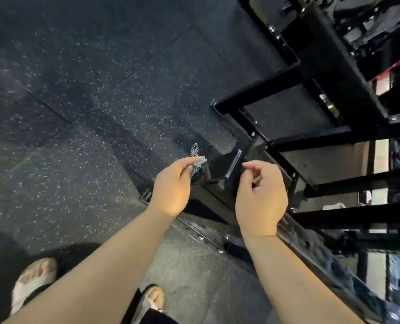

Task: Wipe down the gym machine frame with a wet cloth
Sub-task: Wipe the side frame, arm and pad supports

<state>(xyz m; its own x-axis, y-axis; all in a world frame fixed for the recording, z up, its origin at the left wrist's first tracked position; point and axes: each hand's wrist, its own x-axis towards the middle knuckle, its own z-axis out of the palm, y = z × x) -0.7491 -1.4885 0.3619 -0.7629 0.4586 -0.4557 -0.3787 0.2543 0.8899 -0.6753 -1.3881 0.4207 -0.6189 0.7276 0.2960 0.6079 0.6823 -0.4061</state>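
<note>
Left hand pinching a teal patterned cloth just beside the black machine frame, right hand curled, thumb meeting forefinger, its hold unclear, speckled floor below

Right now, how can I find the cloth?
Find the big black machine frame on the speckled floor. At its near corner the left hand pinches the cloth. It is the only teal, patterned thing among black metal.
</note>
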